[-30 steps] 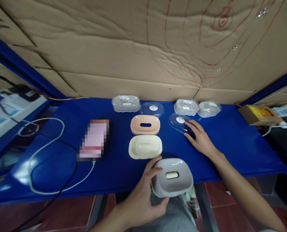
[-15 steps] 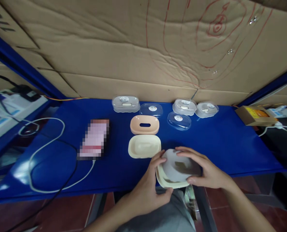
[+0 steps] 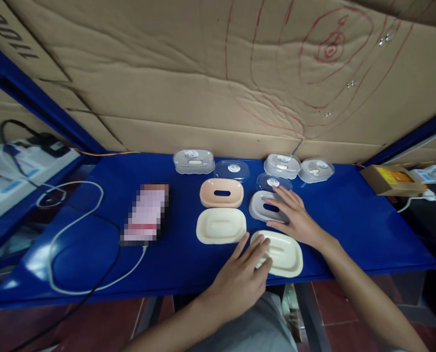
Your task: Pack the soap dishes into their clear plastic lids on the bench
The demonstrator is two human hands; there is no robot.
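Note:
My right hand (image 3: 294, 215) is around the right end of a grey oval soap dish (image 3: 258, 208) with a slot in its middle. Its thumb is at the front wall and the fingers reach over the rim. In front of that dish lies a cream oval tray (image 3: 286, 252), close to the table's front edge. My left hand (image 3: 240, 278) rests its outstretched fingers on the tray's left end; its thumb is hidden. Left of these, a peach slotted dish (image 3: 221, 190) sits behind a second cream tray (image 3: 220, 230).
Clear lids (image 3: 232, 171) with round stickers and several clear-covered boxes (image 3: 194, 162) line the back by the cardboard wall (image 3: 166, 98). A phone (image 3: 146, 212) with a white cable (image 3: 133, 264) lies left. An open carton (image 3: 390, 180) stands at the right edge.
The grey dish has come off the cream tray and is now behind it on the table, with my right hand. The cream tray lies flat, and my left fingers have loosened over it.

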